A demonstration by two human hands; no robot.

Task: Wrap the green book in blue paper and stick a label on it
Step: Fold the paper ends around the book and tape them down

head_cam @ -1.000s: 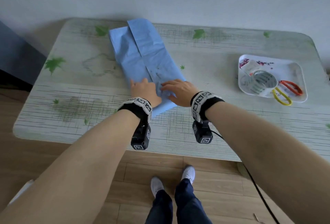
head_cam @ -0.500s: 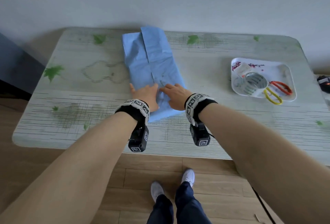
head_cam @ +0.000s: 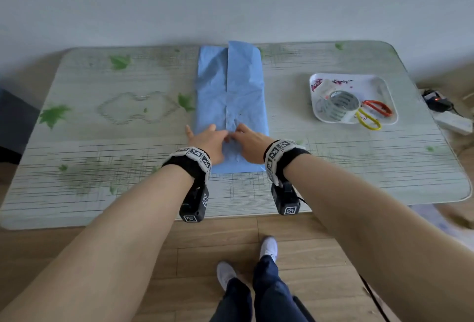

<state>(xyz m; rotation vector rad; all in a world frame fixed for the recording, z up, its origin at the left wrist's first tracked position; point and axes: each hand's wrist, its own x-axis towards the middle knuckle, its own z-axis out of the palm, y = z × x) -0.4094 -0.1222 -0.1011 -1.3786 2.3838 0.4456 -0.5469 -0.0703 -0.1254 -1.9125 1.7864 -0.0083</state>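
Left hand (head_cam: 209,142) and right hand (head_cam: 250,145) press outstretched fingers (head_cam: 237,130) on the near end of folded blue paper (head_cam: 236,90) reaching the worktop's (head_cam: 102,180) far edge, green book unseen; easing off could let the overlap spring open.

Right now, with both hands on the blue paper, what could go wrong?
The overlap seam looks untaped, and the left hand and right hand press only the near end of the blue paper, so the flap may lift farther up. The tape roll lies apart in the tray; reaching it would release one side.
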